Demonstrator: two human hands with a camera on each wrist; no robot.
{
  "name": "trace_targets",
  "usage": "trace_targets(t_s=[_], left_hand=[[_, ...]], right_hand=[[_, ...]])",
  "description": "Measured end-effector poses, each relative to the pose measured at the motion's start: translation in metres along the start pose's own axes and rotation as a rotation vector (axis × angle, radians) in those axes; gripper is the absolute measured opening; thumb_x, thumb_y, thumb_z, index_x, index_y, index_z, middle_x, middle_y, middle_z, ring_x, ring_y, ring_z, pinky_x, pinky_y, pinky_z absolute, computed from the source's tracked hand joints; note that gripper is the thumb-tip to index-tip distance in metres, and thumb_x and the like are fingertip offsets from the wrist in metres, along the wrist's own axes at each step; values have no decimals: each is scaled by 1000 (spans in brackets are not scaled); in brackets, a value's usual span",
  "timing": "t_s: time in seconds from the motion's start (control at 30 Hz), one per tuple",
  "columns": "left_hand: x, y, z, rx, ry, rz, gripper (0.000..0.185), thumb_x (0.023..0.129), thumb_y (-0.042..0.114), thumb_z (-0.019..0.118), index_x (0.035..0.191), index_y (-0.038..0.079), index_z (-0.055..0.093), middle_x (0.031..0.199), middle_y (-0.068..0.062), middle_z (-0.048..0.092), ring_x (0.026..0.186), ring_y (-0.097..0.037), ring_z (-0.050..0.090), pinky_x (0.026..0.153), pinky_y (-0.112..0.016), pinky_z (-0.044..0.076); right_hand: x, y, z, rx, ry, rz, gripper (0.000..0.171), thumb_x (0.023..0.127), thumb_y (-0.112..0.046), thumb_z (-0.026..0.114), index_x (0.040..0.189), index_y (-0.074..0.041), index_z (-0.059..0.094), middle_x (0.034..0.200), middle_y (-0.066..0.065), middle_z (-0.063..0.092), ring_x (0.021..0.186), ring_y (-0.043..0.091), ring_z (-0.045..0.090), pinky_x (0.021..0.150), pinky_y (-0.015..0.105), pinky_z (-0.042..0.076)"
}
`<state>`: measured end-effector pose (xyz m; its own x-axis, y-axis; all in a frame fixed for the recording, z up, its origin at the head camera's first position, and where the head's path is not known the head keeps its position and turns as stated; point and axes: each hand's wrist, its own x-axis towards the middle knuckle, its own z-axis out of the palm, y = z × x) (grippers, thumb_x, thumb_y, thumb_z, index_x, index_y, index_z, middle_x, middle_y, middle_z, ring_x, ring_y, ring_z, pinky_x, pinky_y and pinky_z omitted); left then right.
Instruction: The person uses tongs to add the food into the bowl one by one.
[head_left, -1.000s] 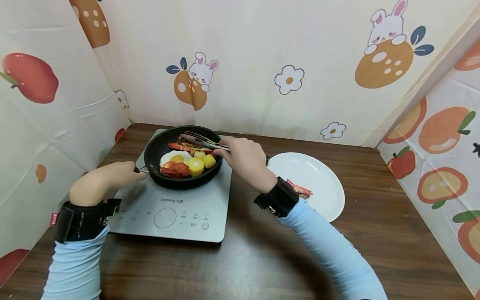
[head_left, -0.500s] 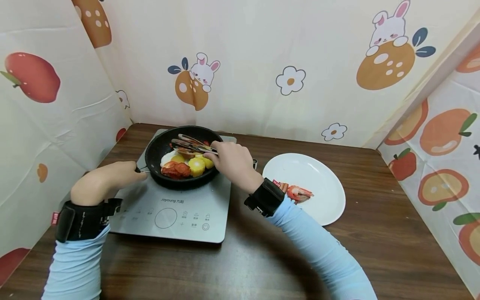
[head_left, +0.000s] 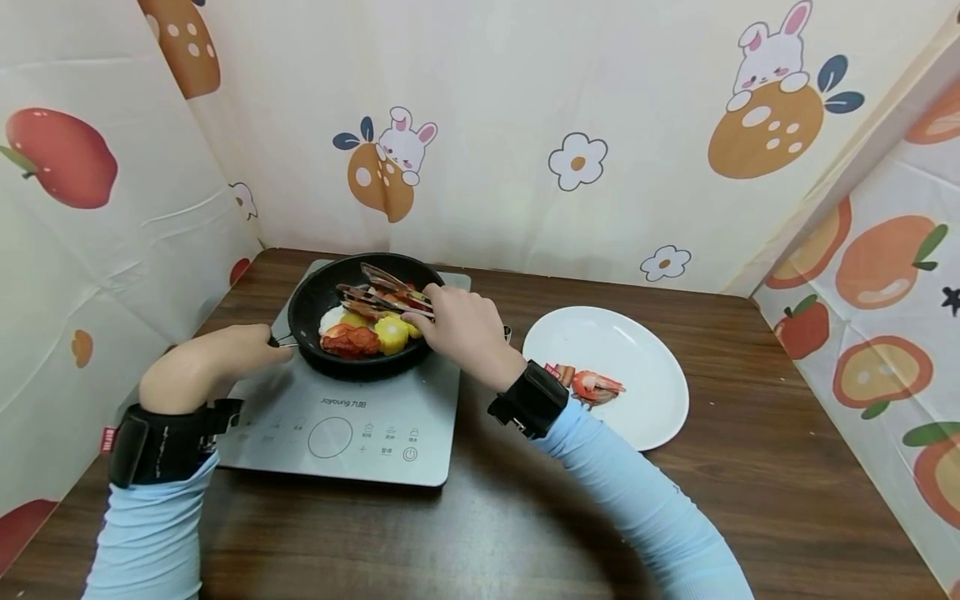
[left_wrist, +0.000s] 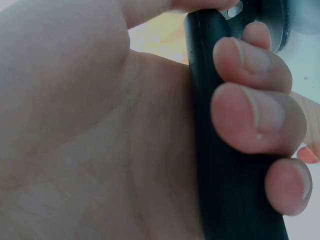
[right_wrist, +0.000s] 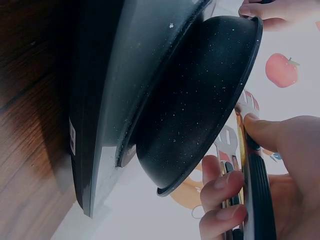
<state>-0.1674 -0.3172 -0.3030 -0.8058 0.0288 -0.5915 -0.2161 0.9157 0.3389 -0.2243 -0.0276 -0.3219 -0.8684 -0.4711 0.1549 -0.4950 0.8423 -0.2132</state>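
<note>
You see a matt black speckled pan (head_left: pixel 315 296) on a smooth grey glossy cooktop (head_left: pixel 352 429), shiny metal tongs (head_left: pixel 378 292), a glossy white plate (head_left: pixel 645 358), and a dark wood-grain desk (head_left: pixel 525 517) with slight sheen.

On my dark wooden table (head_left: pixel 750 467) sits a white plate (head_left: pixel 645 350) with a piece of shrimp (head_left: pixel 596 385) on it, ringed by cream cloth walls (head_left: pixel 525 92) printed with bunnies, flowers and fruit.

dark wooden table (head_left: pixel 750 433); cartoon-print walls (head_left: pixel 525 100)
</note>
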Motion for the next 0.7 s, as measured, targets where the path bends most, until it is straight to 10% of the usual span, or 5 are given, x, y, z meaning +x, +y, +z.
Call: trace_targets(t_s=[0.37, 0.6, 0.7], left_hand=[[-1, 1, 0, 38, 5, 12, 75, 103, 33, 41, 144, -26, 20, 146, -50, 27, 127, -59, 46, 89, -59, 57], [1, 2, -4, 57, -3, 1, 73, 104, 35, 37, 143, -25, 21, 135, -50, 38, 83, -38, 67, 63, -49, 61], [1, 2, -4, 54, -10, -5, 74, 104, 35, 38, 143, -25, 20, 137, -50, 37, 87, -39, 67, 64, -49, 61]], right_hand=[[-4, 2, -2, 36, -16, 13, 52, 99, -59, 55, 117, -12, 68, 83, 0, 68, 65, 18, 61, 48, 29, 39], [-11, 4, -4, 48, -30, 20, 53, 97, -60, 57, 120, -14, 68, 86, 0, 68, 67, 18, 61, 49, 29, 38], [-16, 6, -5, 71, -37, 35, 54, 97, -61, 57, 125, -16, 67, 92, 1, 71, 69, 18, 62, 50, 30, 41]])
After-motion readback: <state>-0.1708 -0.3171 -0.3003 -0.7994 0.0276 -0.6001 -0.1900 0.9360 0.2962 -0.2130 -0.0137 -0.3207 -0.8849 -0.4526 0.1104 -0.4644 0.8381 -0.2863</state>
